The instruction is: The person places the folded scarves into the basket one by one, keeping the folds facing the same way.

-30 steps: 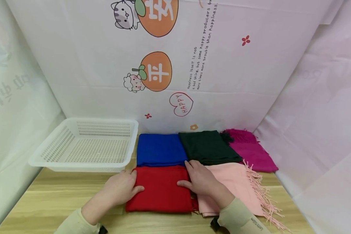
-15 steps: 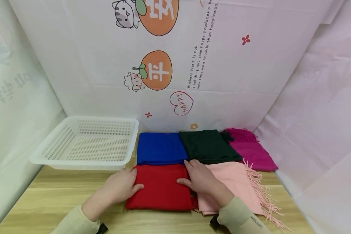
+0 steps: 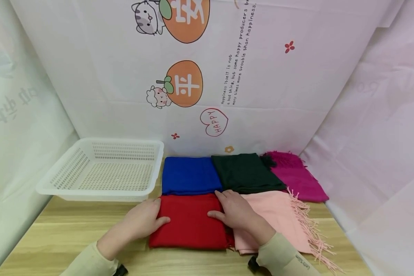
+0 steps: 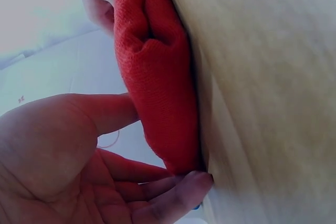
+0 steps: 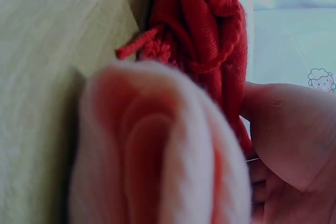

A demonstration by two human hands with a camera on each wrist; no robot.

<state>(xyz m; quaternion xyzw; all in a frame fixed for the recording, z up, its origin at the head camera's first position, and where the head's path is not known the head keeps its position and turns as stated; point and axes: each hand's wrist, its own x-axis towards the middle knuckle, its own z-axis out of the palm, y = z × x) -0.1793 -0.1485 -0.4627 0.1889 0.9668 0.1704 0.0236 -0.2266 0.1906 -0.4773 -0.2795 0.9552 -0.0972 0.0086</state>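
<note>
A folded red scarf (image 3: 189, 222) lies flat on the table in the head view. My left hand (image 3: 143, 218) holds its left edge, thumb on top; in the left wrist view the fingers (image 4: 178, 198) bend round the scarf's side, fingertips near the tabletop. At the right edge, my right hand (image 3: 236, 211) has its thumb on top and its fingers at the far corner. Those fingers are mostly hidden behind cloth in the right wrist view, where red fringe (image 5: 157, 45) shows. Beside the right hand lies a folded pink scarf (image 3: 279, 218) with long fringe.
Behind lie folded blue (image 3: 191, 174), dark green (image 3: 246, 172) and magenta (image 3: 298, 178) cloths, the magenta one fringed. A white perforated plastic basket (image 3: 151, 188) stands at the left on the wooden table (image 3: 72, 226). Printed white sheeting (image 3: 262, 126) encloses the back and sides.
Both hands keep their places at the sides of the red scarf. Only a very slight shift of the whole view shows.
</note>
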